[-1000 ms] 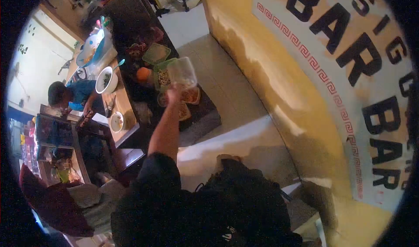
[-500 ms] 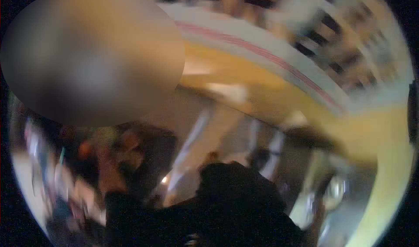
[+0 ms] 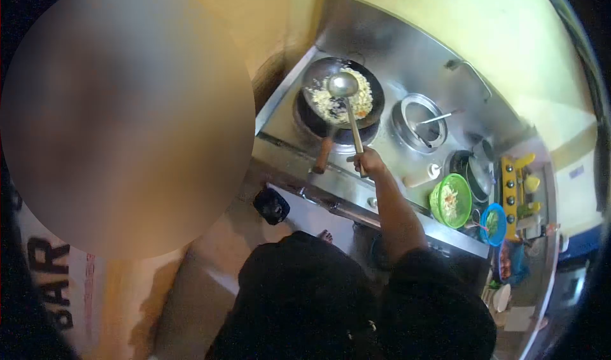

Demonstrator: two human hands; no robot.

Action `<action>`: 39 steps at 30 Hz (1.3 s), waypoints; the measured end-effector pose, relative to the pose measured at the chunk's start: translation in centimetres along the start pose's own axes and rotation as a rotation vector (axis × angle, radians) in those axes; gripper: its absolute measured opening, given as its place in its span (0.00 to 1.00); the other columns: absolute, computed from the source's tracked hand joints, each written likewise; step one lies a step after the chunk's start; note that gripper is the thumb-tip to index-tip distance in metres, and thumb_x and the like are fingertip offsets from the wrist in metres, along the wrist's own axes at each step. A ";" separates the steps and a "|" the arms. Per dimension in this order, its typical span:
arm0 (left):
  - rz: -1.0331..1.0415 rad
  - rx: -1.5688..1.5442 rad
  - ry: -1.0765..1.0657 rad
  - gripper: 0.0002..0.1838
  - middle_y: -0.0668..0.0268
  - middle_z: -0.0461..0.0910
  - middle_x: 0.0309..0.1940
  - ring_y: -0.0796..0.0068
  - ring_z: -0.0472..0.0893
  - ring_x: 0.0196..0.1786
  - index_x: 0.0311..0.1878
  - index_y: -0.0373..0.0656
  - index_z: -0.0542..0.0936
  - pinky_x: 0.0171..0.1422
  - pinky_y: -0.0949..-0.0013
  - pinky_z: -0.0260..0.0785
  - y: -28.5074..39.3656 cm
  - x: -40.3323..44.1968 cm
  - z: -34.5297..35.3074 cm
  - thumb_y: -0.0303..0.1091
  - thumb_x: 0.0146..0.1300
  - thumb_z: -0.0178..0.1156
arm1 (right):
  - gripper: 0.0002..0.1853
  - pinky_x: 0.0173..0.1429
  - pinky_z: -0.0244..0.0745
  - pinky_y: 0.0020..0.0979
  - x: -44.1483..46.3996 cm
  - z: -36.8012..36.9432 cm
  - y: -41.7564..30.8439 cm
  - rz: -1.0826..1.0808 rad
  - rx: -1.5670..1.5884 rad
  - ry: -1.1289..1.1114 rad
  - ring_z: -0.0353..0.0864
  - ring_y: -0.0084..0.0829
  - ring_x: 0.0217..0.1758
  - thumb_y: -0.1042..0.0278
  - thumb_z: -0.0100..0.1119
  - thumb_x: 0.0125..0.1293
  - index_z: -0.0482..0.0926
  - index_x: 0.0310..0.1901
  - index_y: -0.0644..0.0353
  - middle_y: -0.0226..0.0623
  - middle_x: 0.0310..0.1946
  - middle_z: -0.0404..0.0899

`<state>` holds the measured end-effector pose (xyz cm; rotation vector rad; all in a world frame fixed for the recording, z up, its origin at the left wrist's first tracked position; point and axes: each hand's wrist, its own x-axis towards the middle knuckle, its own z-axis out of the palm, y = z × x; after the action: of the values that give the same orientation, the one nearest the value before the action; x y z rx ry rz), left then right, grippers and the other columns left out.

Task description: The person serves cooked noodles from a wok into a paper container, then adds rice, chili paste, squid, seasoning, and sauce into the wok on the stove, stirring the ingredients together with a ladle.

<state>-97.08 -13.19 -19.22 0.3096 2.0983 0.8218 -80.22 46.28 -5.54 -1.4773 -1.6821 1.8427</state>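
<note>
Right hand clasped round the ladle

On my feed, its bowl hangs over the wok and pale food inside — metal pot right of the wok. Left hand: out of view — I cannot tell.

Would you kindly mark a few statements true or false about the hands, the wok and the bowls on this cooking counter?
1. The right hand holds the ladle over the wok. True.
2. The left hand grips the wok. False: no hand is seen on its brown handle, and the left hand is not visible.
3. A utensil rests in the metal pot beside the wok. True.
4. The wok is empty. False: pale food lies in it.
5. The blue bowl stands between the wok and the green bowl. False: the green bowl is nearer the wok, with the blue bowl beyond it.
</note>
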 end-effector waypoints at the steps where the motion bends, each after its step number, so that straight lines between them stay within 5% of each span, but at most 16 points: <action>1: -0.006 0.045 -0.108 0.21 0.61 0.80 0.35 0.68 0.77 0.38 0.41 0.40 0.80 0.45 0.64 0.68 2.5 0.7 1.1 0.50 0.66 0.53 | 0.19 0.17 0.66 0.29 -1.2 -1.4 -0.3 -0.093 -0.134 0.062 0.73 0.26 0.17 0.73 0.60 0.55 0.75 0.49 0.71 0.38 0.21 0.75; 2: -0.009 0.076 -0.185 0.21 0.61 0.80 0.35 0.68 0.77 0.38 0.41 0.40 0.80 0.45 0.64 0.68 4.7 1.2 2.1 0.50 0.66 0.53 | 0.20 0.18 0.67 0.29 -2.7 -2.7 -0.9 -0.182 -0.278 0.121 0.73 0.26 0.17 0.73 0.58 0.55 0.75 0.50 0.70 0.39 0.20 0.76; 3: -0.015 0.115 -0.253 0.21 0.61 0.80 0.35 0.68 0.77 0.39 0.40 0.40 0.80 0.46 0.64 0.68 7.2 1.9 2.5 0.50 0.66 0.53 | 0.26 0.25 0.74 0.36 -5.1 -4.0 -2.0 -0.160 -0.386 0.186 0.78 0.37 0.21 0.77 0.54 0.54 0.71 0.58 0.65 0.48 0.25 0.79; 5: -0.010 0.118 -0.345 0.21 0.60 0.80 0.35 0.69 0.78 0.40 0.40 0.39 0.81 0.47 0.65 0.68 13.5 4.2 3.6 0.50 0.66 0.52 | 0.31 0.39 0.76 0.45 -2.8 -9.7 3.3 -0.699 -0.833 0.472 0.80 0.53 0.32 0.80 0.49 0.53 0.66 0.63 0.63 0.59 0.33 0.80; 6: -0.016 0.071 -0.363 0.21 0.60 0.80 0.35 0.69 0.78 0.40 0.40 0.39 0.81 0.48 0.65 0.68 17.3 5.6 4.2 0.51 0.66 0.52 | 0.34 0.49 0.73 0.49 -5.0 -10.5 0.0 -0.424 -0.797 0.372 0.76 0.63 0.41 0.81 0.46 0.52 0.62 0.65 0.61 0.65 0.40 0.76; 8: -0.032 -0.153 -0.424 0.24 0.57 0.81 0.37 0.67 0.78 0.40 0.41 0.36 0.81 0.48 0.64 0.69 18.4 13.5 7.1 0.52 0.66 0.52 | 0.36 0.48 0.74 0.48 -4.6 -11.9 -2.9 -0.332 -1.009 0.405 0.78 0.58 0.42 0.80 0.47 0.55 0.57 0.68 0.57 0.62 0.42 0.76; 9: -0.054 -0.481 -0.484 0.23 0.61 0.80 0.41 0.64 0.80 0.47 0.48 0.40 0.77 0.54 0.61 0.71 26.3 11.7 7.2 0.52 0.68 0.49 | 0.35 0.48 0.75 0.48 -3.2 -11.9 -3.2 -0.313 -1.064 0.404 0.78 0.57 0.42 0.80 0.47 0.56 0.55 0.69 0.56 0.61 0.42 0.75; 12: -0.013 -0.663 -0.677 0.29 0.58 0.77 0.46 0.61 0.79 0.46 0.54 0.42 0.71 0.53 0.55 0.72 38.4 14.2 9.7 0.60 0.67 0.47 | 0.34 0.45 0.76 0.47 -1.2 -9.8 -4.3 -0.258 -1.222 0.352 0.79 0.54 0.42 0.79 0.45 0.60 0.53 0.70 0.54 0.58 0.42 0.75; 14: 0.002 -0.705 -0.793 0.22 0.59 0.79 0.35 0.63 0.80 0.36 0.44 0.41 0.75 0.44 0.57 0.75 42.3 17.3 12.3 0.54 0.66 0.52 | 0.32 0.42 0.77 0.47 -3.9 -8.2 -5.0 -0.202 -1.318 0.231 0.80 0.52 0.41 0.77 0.44 0.62 0.54 0.70 0.52 0.56 0.42 0.75; 17: 0.038 -0.182 -0.713 0.12 0.64 0.75 0.27 0.68 0.77 0.26 0.39 0.39 0.73 0.31 0.60 0.74 45.4 17.9 14.9 0.40 0.64 0.57 | 0.32 0.36 0.79 0.46 -9.5 -8.0 -3.7 -0.211 -1.389 0.145 0.81 0.50 0.36 0.73 0.45 0.65 0.51 0.71 0.48 0.55 0.41 0.74; 22: 0.009 -0.547 -0.784 0.09 0.66 0.71 0.20 0.72 0.74 0.19 0.32 0.39 0.71 0.22 0.65 0.70 47.4 10.6 16.7 0.33 0.60 0.59 | 0.30 0.36 0.80 0.41 -12.8 -11.9 -11.7 -0.098 -1.630 0.204 0.81 0.43 0.37 0.61 0.48 0.69 0.52 0.71 0.41 0.48 0.43 0.74; 27: 0.004 -0.583 -0.819 0.08 0.68 0.68 0.20 0.72 0.74 0.20 0.33 0.40 0.69 0.22 0.65 0.70 46.2 14.2 17.6 0.31 0.60 0.59 | 0.29 0.36 0.79 0.35 -18.9 -13.3 -19.9 -0.177 -1.847 0.353 0.80 0.36 0.36 0.71 0.50 0.65 0.62 0.67 0.36 0.40 0.43 0.73; 32: -0.011 -0.730 -0.957 0.10 0.68 0.68 0.20 0.72 0.74 0.21 0.37 0.40 0.67 0.26 0.65 0.72 45.2 15.7 17.0 0.29 0.60 0.59 | 0.33 0.37 0.79 0.38 -14.7 -11.6 -14.8 -0.009 -1.816 0.247 0.81 0.40 0.38 0.74 0.52 0.60 0.60 0.68 0.41 0.49 0.42 0.75; 36: -0.048 -0.737 -0.968 0.10 0.66 0.69 0.24 0.71 0.75 0.24 0.38 0.41 0.67 0.27 0.64 0.73 44.6 16.8 16.4 0.28 0.61 0.59 | 0.30 0.48 0.75 0.48 -9.9 -9.2 -8.4 -0.014 -1.116 0.356 0.81 0.55 0.39 0.65 0.55 0.62 0.63 0.67 0.42 0.58 0.39 0.77; 38: -0.064 -0.832 -0.978 0.10 0.66 0.70 0.26 0.70 0.75 0.25 0.39 0.41 0.67 0.28 0.65 0.73 43.8 17.4 16.9 0.28 0.61 0.60 | 0.28 0.48 0.73 0.49 -8.3 -8.4 -4.8 -0.266 -0.890 0.436 0.80 0.56 0.41 0.64 0.53 0.64 0.63 0.67 0.45 0.60 0.33 0.78; 39: -0.075 -0.817 -0.966 0.10 0.66 0.70 0.27 0.70 0.75 0.26 0.39 0.41 0.67 0.28 0.65 0.73 43.8 17.4 16.8 0.28 0.60 0.60 | 0.27 0.48 0.73 0.49 -6.8 -7.3 -4.2 -0.208 -0.844 0.480 0.80 0.56 0.42 0.64 0.52 0.64 0.64 0.67 0.46 0.61 0.34 0.78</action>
<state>-97.62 35.78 -8.70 0.1254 0.7881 1.1118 -73.19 47.00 2.71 -1.7213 -2.3229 0.5712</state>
